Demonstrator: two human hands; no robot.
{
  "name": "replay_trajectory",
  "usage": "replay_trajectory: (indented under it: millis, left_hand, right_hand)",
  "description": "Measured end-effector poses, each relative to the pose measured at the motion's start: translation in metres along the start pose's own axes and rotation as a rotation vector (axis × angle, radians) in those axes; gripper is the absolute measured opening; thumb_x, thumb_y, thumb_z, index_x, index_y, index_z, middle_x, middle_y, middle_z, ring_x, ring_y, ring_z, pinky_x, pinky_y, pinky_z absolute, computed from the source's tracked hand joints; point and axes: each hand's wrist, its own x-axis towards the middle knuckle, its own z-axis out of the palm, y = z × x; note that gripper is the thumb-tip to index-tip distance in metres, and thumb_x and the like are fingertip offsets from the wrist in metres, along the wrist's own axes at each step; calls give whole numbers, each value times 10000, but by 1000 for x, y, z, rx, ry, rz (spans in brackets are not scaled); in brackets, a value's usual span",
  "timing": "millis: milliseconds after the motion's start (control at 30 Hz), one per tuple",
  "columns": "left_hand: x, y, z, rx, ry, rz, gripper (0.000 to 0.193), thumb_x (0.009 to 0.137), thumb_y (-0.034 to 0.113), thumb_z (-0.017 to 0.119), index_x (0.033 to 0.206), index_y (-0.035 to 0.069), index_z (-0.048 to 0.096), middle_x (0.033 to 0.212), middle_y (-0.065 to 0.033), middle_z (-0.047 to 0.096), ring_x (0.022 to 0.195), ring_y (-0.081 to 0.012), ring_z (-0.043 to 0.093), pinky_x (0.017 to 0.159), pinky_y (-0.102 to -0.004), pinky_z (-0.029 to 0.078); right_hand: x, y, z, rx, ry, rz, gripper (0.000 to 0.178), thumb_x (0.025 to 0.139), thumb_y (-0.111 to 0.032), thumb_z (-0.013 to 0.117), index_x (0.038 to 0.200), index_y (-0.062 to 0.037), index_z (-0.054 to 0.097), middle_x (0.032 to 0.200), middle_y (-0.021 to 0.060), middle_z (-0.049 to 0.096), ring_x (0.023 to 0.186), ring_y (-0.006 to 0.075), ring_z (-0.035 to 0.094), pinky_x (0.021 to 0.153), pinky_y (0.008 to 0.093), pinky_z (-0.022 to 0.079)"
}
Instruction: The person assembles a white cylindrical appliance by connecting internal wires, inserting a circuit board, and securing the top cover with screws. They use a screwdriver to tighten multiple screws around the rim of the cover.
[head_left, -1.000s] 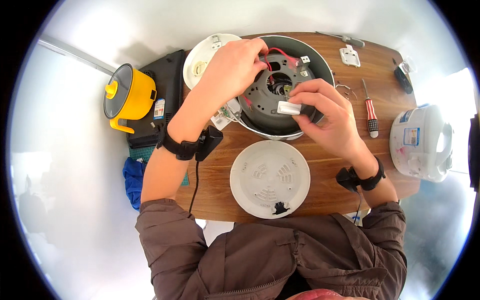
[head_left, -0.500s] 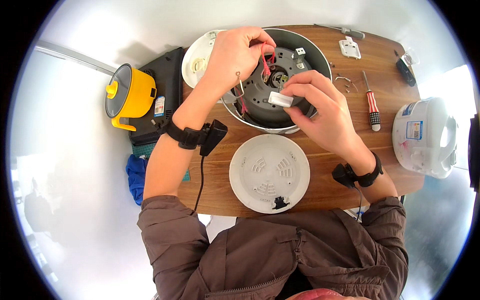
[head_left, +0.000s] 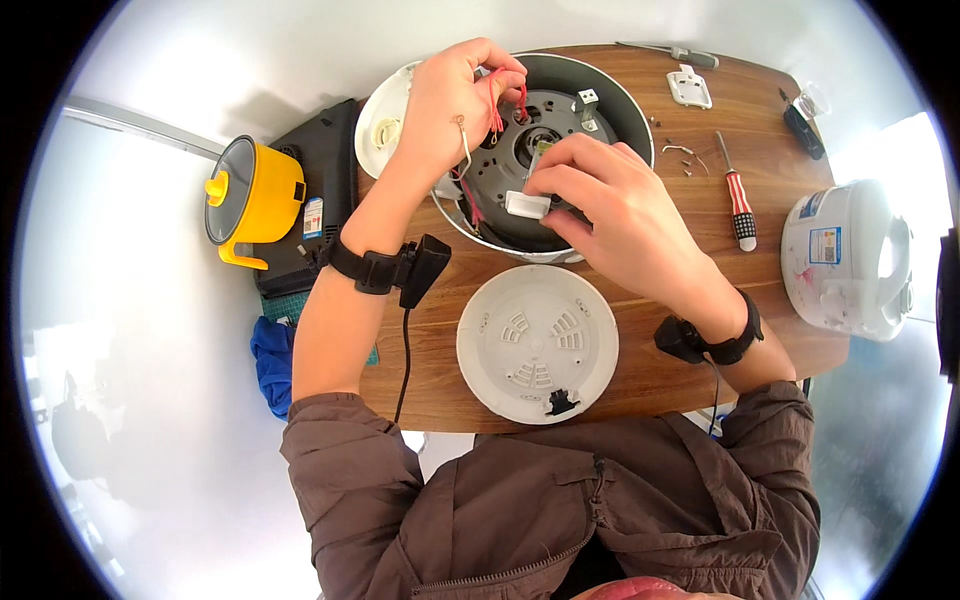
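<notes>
1. Left grip point(head_left: 447, 108) pinched red wires point(head_left: 494, 106) over open, round grey housing point(head_left: 630, 110).
2. Right grip point(head_left: 628, 215) pinched small white plastic piece point(head_left: 525, 205) over housing's near side.
3. Round white cover point(head_left: 538, 335) lay on wooden surface point(head_left: 655, 375), just beside housing's near rim.
4. Striped-handle screwdriver point(head_left: 739, 205) lay right of housing.

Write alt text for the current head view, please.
A person's left grip holds red wires over an open, round grey housing, while the right grip pinches a small white part. A round white cover lies closer, on the wooden table.
</notes>
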Motion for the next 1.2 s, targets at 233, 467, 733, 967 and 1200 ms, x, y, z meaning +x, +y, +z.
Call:
replay_trajectory:
  millis: [233, 467, 733, 967, 1200]
  left_hand:
    - [-3, 3, 1, -14, -59, 65, 42, 981, 11, 683, 1010, -13, 702, 932, -69, 737, 870, -135, 728, 808, -264, 601]
    - [-4, 9, -4, -68, -42, 67, 51, 987, 34, 686, 1015, -2, 707, 941, -68, 736, 874, -133, 730, 809, -258, 602]
    - [-6, 13, -6, -110, -62, 47, 72, 1000, 72, 682, 1029, 15, 716, 957, -58, 745, 881, -146, 746, 778, -259, 602]
    - [-6, 15, -7, -112, -49, 49, 95, 996, 91, 691, 1037, 12, 723, 950, -71, 757, 851, -145, 750, 786, -257, 604]
    - [-2, 11, -11, -51, -53, -9, 112, 991, 99, 699, 1054, 20, 746, 992, -75, 762, 875, -116, 736, 787, -250, 583]
  right_hand:
    - [0, 4, 0, 22, -47, -50, 246, 776, -42, 786, 1000, -73, 689, 955, 54, 653, 862, 284, 650, 777, 406, 493]
    - [-7, -1, -8, -25, 75, -160, 240, 764, 1, 768, 992, -63, 728, 1015, 48, 716, 858, 255, 686, 741, 361, 523]
    - [-73, 37, -74, -466, 295, 371, 211, 884, -86, 743, 1084, -24, 713, 1108, 139, 694, 944, 319, 687, 807, 395, 554]
    - [-144, 88, -85, -841, -68, 673, 490, 934, -286, 727, 1330, -55, 553, 1173, 192, 640, 1048, 384, 658, 808, 465, 547]
    - [-172, 121, -79, -746, -120, 803, 424, 944, -250, 690, 1304, -68, 560, 1135, 237, 634, 938, 456, 664, 748, 524, 540]
